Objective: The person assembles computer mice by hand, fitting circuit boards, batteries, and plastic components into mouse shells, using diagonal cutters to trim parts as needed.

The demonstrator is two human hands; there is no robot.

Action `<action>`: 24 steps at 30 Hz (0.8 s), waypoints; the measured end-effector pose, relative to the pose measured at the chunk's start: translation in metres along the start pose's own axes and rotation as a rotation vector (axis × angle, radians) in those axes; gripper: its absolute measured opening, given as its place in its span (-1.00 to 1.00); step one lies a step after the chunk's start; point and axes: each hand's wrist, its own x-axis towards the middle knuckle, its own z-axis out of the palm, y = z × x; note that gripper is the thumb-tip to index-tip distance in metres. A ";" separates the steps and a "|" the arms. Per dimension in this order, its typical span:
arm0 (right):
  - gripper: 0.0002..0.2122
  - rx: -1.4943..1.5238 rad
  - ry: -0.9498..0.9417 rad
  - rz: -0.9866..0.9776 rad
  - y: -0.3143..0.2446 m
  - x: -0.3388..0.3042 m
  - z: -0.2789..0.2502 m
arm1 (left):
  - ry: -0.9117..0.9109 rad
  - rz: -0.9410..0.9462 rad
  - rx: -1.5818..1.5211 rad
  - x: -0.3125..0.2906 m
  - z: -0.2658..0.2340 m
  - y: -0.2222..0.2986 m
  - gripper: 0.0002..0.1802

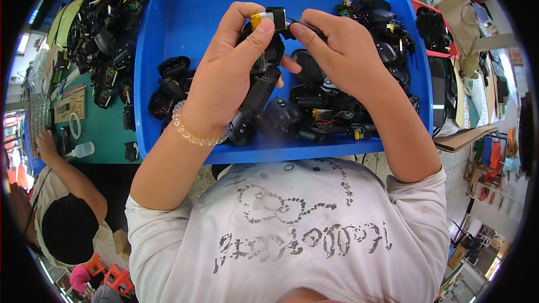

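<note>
Above the blue bin, my left hand [227, 73] is closed around a black plastic housing [273, 50] with thin wires and a bit of green circuit board. Its thumb presses on a small silver battery [266, 18] with yellow tape at one end and a black strip [277, 17] across the other. My right hand [348, 50] is beside it, thumb and forefinger pinched on a thin dark piece [307, 24] near the battery's black end. What that piece is, I cannot make out. Under both hands lie several similar black housings [281, 113], some with batteries and wires.
The blue bin [283, 154] stands on a green table [104, 134]. A large heap of black parts [106, 39] lies to its left, a red crate [435, 28] to its right. At the far left are a small bottle [83, 150], a clear ring [75, 125] and another person's hand [46, 145].
</note>
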 end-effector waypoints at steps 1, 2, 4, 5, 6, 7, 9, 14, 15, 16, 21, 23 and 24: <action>-0.64 0.030 -0.013 0.032 -0.001 0.000 0.000 | 0.000 0.001 0.000 0.000 0.001 0.000 -0.80; -0.64 0.030 -0.013 0.032 0.001 0.000 0.001 | -0.012 0.009 0.020 0.000 0.002 0.000 -0.80; -0.63 0.136 -0.004 0.045 0.006 0.001 0.001 | -0.025 0.017 0.040 0.000 0.001 0.000 -0.80; -0.63 0.138 -0.005 0.043 0.005 0.002 0.000 | -0.037 -0.008 -0.011 0.001 -0.001 0.001 -0.80; -0.63 0.122 -0.007 0.058 0.003 0.003 -0.004 | -0.050 -0.032 -0.062 0.001 -0.002 0.001 -0.81; -0.62 0.106 -0.008 0.074 0.001 0.003 -0.006 | -0.047 -0.032 -0.061 0.001 -0.004 0.001 -0.81; -0.63 0.067 0.013 0.056 0.003 0.003 -0.011 | -0.090 -0.044 -0.152 0.001 -0.005 0.000 -0.81; -0.67 0.079 0.224 -0.049 -0.001 0.000 -0.016 | -0.065 -0.081 -0.357 0.004 -0.008 -0.002 -0.80; -0.68 0.131 0.306 -0.176 -0.005 0.001 -0.016 | -0.078 -0.131 -0.394 0.005 -0.010 -0.002 -0.79; -0.69 0.183 0.388 -0.303 -0.008 0.002 -0.015 | -0.078 -0.132 -0.392 0.005 -0.008 -0.002 -0.79; -0.72 0.124 0.232 -0.408 -0.003 0.002 -0.004 | -0.187 -0.231 -0.277 0.001 -0.001 -0.002 -0.73; -0.71 0.116 0.202 -0.461 -0.002 0.001 -0.005 | -0.150 -0.224 -0.230 0.000 0.004 0.000 -0.71; -0.74 0.117 0.167 -0.444 -0.004 0.000 -0.006 | -0.111 -0.215 -0.183 0.000 0.006 0.000 -0.68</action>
